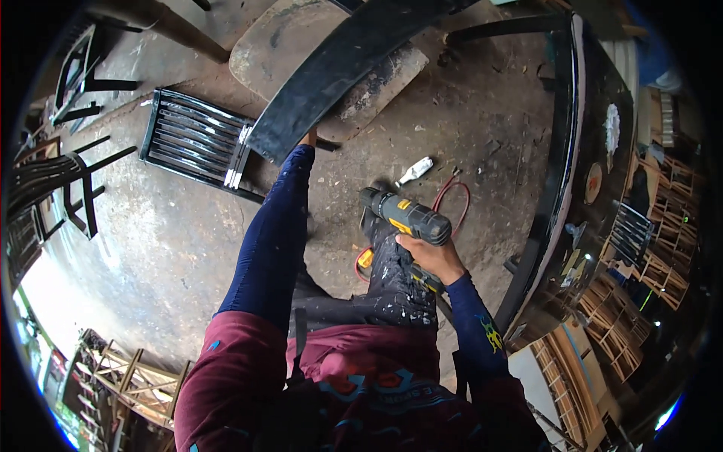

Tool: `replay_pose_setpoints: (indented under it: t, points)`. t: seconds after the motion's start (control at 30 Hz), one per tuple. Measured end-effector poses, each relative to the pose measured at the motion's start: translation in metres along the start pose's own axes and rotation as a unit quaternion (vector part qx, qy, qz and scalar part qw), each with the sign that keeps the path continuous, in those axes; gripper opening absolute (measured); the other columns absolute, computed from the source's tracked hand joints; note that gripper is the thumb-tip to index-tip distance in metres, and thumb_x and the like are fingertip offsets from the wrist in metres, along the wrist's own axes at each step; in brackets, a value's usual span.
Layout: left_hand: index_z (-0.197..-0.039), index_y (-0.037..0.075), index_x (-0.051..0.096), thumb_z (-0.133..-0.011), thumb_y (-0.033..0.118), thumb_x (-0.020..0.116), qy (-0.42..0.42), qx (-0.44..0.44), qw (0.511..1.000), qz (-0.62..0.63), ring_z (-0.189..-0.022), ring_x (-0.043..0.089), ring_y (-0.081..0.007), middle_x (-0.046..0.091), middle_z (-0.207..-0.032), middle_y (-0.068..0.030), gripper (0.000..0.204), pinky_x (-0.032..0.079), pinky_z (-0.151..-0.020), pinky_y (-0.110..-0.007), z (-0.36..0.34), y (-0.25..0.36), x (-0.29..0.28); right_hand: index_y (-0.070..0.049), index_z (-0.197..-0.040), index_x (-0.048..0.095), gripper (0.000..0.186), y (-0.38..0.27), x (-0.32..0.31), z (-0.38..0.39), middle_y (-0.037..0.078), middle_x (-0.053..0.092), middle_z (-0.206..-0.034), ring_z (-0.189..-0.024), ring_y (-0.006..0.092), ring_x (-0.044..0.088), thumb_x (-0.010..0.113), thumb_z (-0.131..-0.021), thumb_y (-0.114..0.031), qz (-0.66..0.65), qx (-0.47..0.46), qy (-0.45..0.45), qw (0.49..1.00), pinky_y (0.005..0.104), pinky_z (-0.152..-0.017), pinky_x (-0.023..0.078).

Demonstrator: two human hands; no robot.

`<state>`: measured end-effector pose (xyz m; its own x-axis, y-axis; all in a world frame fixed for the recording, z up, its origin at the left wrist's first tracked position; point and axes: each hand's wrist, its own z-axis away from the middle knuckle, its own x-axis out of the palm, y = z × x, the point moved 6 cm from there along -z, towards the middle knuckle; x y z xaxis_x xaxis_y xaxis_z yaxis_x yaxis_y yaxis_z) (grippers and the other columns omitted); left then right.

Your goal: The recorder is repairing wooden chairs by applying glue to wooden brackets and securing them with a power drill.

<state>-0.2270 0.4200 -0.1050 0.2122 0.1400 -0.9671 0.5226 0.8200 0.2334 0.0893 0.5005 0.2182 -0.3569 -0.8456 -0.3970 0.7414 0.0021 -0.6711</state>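
Observation:
My right hand (433, 258) is closed around the handle of a yellow and black cordless drill (407, 217), its chuck pointing to the upper left above my leg. My left arm stretches forward to the near end of a long, curved black board (331, 75). Only a sliver of my left hand (309, 138) shows at the board's edge; the board hides its fingers, so its grip cannot be seen. Just left of there lies a black slatted chair back (197, 141). A white bottle (414, 172) lies on the floor beyond the drill.
A red hose (465, 197) coils by the bottle, and a yellow tool (366, 259) lies near my leg. Under the board is a worn flat panel (263, 45). Black chairs (79, 184) stand left; a long black frame (561, 151) and stacked wooden frames (614, 324) line the right.

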Motion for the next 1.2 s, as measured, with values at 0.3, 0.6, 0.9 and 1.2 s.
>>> replay_pose_setpoints:
  t: [0.3, 0.6, 0.9, 1.2]
  points:
    - [-0.11, 0.003, 0.064, -0.096, 0.022, 0.049, 0.162, 0.028, 0.986, -0.015, -0.101, 0.063, -0.0401, 0.066, -0.11, -0.0246, 0.028, 0.048, -0.09, -0.048, 0.014, 0.0, -0.077, 0.0, -0.094, 0.069, 0.02, -0.018, -0.009, -0.113, 0.02, 0.071, -0.085, -0.086, 0.0336, 0.071, 0.07, -0.081, -0.016, 0.05, -0.151, -0.058, 0.986, 0.041, -0.074, 0.055]
    - [-0.095, 0.004, 0.067, -0.087, 0.024, 0.065, 0.123, -0.269, 0.918, 0.264, -0.085, 0.065, -0.0316, 0.068, -0.091, -0.0172, 0.022, 0.05, -0.075, -0.043, 0.047, 0.044, -0.127, 0.0, -0.09, 0.069, 0.02, -0.084, -0.013, -0.202, 0.021, 0.071, -0.092, -0.093, 0.0328, 0.07, 0.069, -0.08, -0.017, 0.133, -0.17, -0.133, 0.967, 0.0392, -0.075, 0.054]
    - [-0.08, 0.004, 0.064, -0.083, 0.025, 0.075, 0.271, -0.305, 0.91, 0.076, -0.058, 0.057, -0.0396, 0.059, -0.064, -0.0185, 0.023, 0.045, -0.053, -0.047, 0.044, 0.065, -0.151, -0.007, -0.122, 0.066, 0.036, -0.078, -0.032, -0.2, 0.015, 0.065, -0.123, -0.118, 0.0343, 0.059, 0.064, -0.088, -0.019, 0.297, -0.321, -0.152, 0.886, 0.0431, -0.102, 0.044]
    - [-0.095, -0.002, 0.062, -0.089, 0.017, 0.064, 0.072, -0.396, 0.87, 0.285, -0.07, 0.066, -0.044, 0.066, -0.073, -0.0264, 0.02, 0.052, -0.062, -0.048, 0.024, 0.061, -0.161, -0.007, -0.12, 0.066, 0.037, -0.049, -0.049, -0.181, 0.018, 0.068, -0.113, -0.107, 0.035, 0.064, 0.068, -0.089, -0.028, 0.535, -0.428, -0.142, 0.714, 0.0446, -0.095, 0.049]
